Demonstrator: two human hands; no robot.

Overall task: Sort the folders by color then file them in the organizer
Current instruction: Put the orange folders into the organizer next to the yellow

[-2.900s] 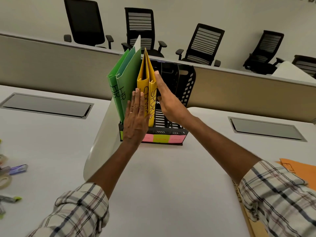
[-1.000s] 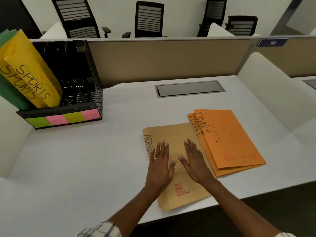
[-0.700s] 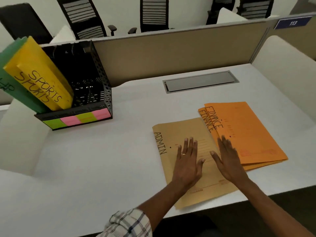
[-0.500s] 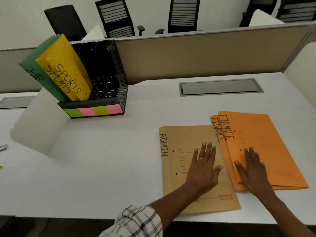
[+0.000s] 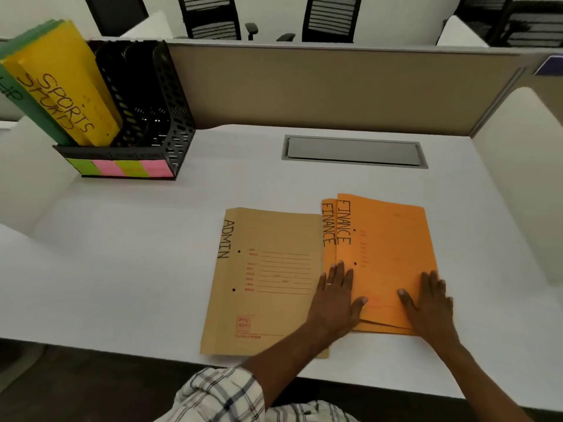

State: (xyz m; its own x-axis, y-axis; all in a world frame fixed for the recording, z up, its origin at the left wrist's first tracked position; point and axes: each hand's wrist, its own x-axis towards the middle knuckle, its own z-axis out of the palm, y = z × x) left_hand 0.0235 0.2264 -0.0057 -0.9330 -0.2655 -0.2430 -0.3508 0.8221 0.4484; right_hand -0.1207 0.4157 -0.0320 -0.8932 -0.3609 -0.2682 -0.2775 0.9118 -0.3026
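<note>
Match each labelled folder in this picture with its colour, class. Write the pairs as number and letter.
Column A
1. SPORTS folders
2. ADMIN folder
3. FINANCE folders
4. HR folder

Column B
a. orange
b. green
c. brown
d. yellow

Pairs: 1-d, 2-c, 3-a, 4-b
</note>
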